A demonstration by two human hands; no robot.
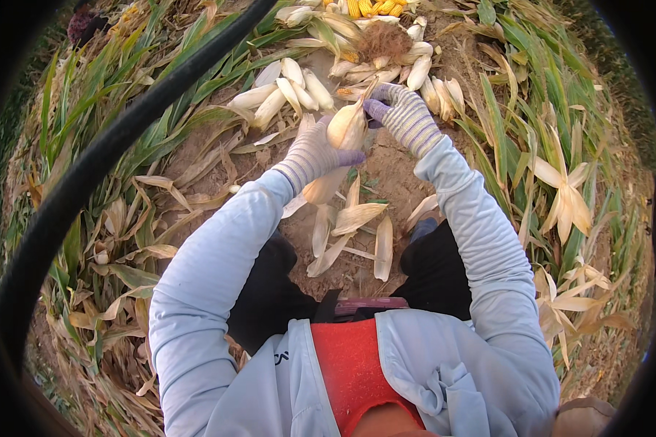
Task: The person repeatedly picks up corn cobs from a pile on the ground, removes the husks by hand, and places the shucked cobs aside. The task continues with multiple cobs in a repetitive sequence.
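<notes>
In a striped knit glove, my left hand [320, 150] is wrapped around an ear of corn in its pale husk [345, 128], thumb across its lower part. My right hand [396, 112], gloved alike, pinches the dry husk tip at the ear's upper end. Just beyond my left hand lie several ears in whitish husks [290, 90]. Farther off, a heap of husked-over ears [415, 54] carries a clump of brown corn silk [384, 42]. Bare yellow cobs [369, 7] show at the top edge. Loose husk leaves [358, 218] are scattered on the soil between my legs.
Cut corn stalks with green and dry leaves [109, 131] line the left side, and more stalks [525, 120] line the right. Opened, star-shaped husks [566, 191] rest on the right-hand stalks. A black cable or strap [126, 125] crosses the view at left. Another person [85, 24] is partly visible far at upper left.
</notes>
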